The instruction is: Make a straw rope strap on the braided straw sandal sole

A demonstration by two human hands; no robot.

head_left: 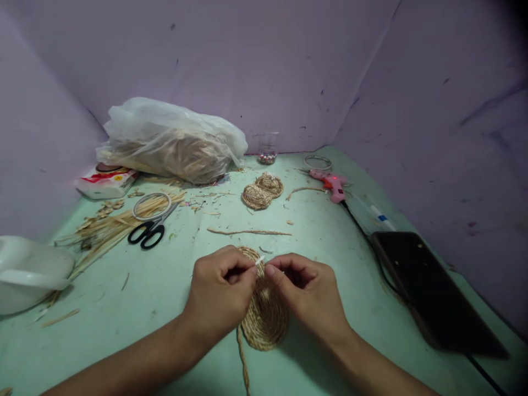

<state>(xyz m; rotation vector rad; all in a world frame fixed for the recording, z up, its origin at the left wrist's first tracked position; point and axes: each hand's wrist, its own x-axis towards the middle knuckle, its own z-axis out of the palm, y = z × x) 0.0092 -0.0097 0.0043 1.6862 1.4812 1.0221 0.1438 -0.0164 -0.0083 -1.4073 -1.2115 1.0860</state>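
Both hands meet above a woven coil piece (266, 324) of twisted straw-coloured cord, lying on the table with one loose cord end trailing toward me. My left hand (223, 286) pinches a small white strip (259, 260) between thumb and fingertips. Just beside it, the thumb and forefinger of my right hand (309, 286) are pressed together; what they hold, if anything, is too small to make out. The hands cover part of the coil. Beyond it lies a short length of twisted cord (249, 232).
At the back stand a stuffed plastic bag (177, 140), a bead jar (267, 151) and a smaller figure-eight coil (263, 191). Scissors (150, 231) and straw strips (103, 236) lie left. A pink glue gun (336, 184) and a dark tablet-like slab (437, 291) are right.
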